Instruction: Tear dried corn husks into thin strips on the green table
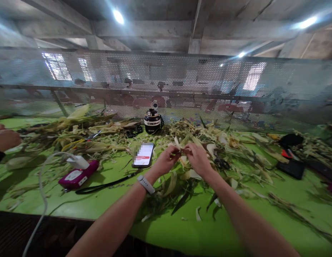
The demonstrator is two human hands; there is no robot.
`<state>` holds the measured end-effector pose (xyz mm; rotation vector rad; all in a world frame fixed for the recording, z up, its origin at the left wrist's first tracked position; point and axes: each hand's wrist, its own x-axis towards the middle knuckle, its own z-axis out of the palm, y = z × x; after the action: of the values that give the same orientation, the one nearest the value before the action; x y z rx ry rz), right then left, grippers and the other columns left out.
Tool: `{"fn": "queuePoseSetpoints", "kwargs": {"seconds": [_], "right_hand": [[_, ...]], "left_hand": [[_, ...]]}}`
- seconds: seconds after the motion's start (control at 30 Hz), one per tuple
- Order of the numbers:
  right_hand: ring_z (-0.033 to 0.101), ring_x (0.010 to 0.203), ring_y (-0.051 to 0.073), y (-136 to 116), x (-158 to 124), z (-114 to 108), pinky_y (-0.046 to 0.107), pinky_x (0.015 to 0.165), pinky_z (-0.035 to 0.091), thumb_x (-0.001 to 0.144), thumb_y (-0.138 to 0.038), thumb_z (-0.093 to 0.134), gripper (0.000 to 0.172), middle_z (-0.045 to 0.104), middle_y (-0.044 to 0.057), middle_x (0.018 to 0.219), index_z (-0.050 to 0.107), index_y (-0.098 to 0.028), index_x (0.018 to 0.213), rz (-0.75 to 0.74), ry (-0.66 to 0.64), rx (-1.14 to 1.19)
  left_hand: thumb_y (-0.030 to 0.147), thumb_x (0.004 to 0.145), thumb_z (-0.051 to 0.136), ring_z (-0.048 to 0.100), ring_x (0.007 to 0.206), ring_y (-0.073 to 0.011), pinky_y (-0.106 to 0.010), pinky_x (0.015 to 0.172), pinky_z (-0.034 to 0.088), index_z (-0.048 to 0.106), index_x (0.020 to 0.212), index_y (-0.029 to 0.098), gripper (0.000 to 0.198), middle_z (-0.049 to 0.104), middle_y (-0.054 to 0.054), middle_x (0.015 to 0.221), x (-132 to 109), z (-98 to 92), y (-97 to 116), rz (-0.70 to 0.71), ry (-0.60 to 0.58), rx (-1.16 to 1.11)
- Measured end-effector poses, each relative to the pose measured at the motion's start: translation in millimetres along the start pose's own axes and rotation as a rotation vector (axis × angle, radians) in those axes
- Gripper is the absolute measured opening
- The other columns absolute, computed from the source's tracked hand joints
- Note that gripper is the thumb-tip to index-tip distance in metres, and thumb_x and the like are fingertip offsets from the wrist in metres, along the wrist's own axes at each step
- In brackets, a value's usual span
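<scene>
My left hand, with a pale watch on its wrist, and my right hand meet over a heap of corn husks on the green table. Both hands are closed, pinching a strip of husk between their fingertips. More loose husk pieces lie under my wrists. A smartphone with a lit screen lies just left of my left hand.
A black flask stands at the back by the perforated metal screen. A magenta power bank with a white cable and a black strap lies at left. Another person's hand shows at far left. Dark items sit right.
</scene>
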<state>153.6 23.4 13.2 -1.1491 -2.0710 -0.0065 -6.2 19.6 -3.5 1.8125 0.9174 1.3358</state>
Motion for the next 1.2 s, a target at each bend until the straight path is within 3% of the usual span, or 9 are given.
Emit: {"fn": "queuePoseSetpoints", "kwargs": {"seconds": [0.17, 0.33, 0.53, 0.77, 1.03, 1.2], "right_hand": [[0.056, 0.058, 0.015, 6, 2, 5, 0.027, 0.057, 0.042, 0.079, -0.031, 0.054, 0.013, 0.060, 0.000, 0.065, 0.056, -0.019, 0.075, 0.274, -0.030, 0.456], [0.056, 0.054, 0.013, 4, 4, 3, 0.024, 0.052, 0.043, 0.067, -0.039, 0.065, 0.024, 0.060, -0.002, 0.060, 0.056, -0.018, 0.072, 0.481, -0.145, 0.828], [0.053, 0.051, 0.011, -1, 4, 5, 0.023, 0.051, 0.042, 0.068, -0.043, 0.065, 0.027, 0.058, -0.003, 0.056, 0.058, -0.017, 0.072, 0.406, -0.055, 0.741], [0.059, 0.054, 0.016, -2, 3, 10, 0.028, 0.053, 0.047, 0.064, -0.050, 0.067, 0.034, 0.062, 0.000, 0.060, 0.056, -0.019, 0.073, 0.475, -0.048, 0.802], [0.060, 0.055, 0.017, 2, 1, 14, 0.029, 0.052, 0.048, 0.068, -0.053, 0.064, 0.035, 0.064, 0.002, 0.063, 0.055, -0.020, 0.074, 0.461, -0.028, 0.781], [0.058, 0.053, 0.016, 2, 1, 13, 0.028, 0.051, 0.047, 0.066, -0.052, 0.067, 0.035, 0.062, 0.001, 0.059, 0.055, -0.020, 0.070, 0.443, 0.001, 0.710]], "left_hand": [[0.023, 0.072, 0.064, 0.058, 0.083, -0.0174, -0.030, 0.080, 0.045, 0.062, 0.088, 0.017, 0.017, 0.063, -0.006, 0.089, 1, 1.0, 2, -0.032, 0.004, -0.155], [0.024, 0.067, 0.070, 0.057, 0.081, -0.0139, -0.028, 0.079, 0.045, 0.060, 0.100, 0.016, 0.036, 0.063, -0.004, 0.088, 0, 2.2, 1, -0.240, 0.112, -0.410], [0.027, 0.062, 0.078, 0.058, 0.072, -0.0093, -0.025, 0.076, 0.046, 0.065, 0.087, 0.017, 0.030, 0.063, 0.000, 0.082, -2, 0.8, -2, -0.428, 0.069, -0.718], [0.020, 0.052, 0.084, 0.059, 0.072, -0.0075, -0.020, 0.075, 0.045, 0.068, 0.078, 0.014, 0.032, 0.067, 0.000, 0.079, 0, 4.7, -4, -0.459, 0.088, -0.842], [0.027, 0.053, 0.084, 0.060, 0.069, -0.0099, -0.025, 0.072, 0.048, 0.065, 0.077, 0.016, 0.033, 0.066, 0.000, 0.079, -2, 1.0, -1, -0.515, 0.020, -0.829], [0.033, 0.056, 0.082, 0.055, 0.067, -0.0077, -0.021, 0.069, 0.045, 0.064, 0.078, 0.016, 0.034, 0.062, 0.002, 0.074, -1, 3.3, 0, -0.395, 0.059, -0.691]]}}
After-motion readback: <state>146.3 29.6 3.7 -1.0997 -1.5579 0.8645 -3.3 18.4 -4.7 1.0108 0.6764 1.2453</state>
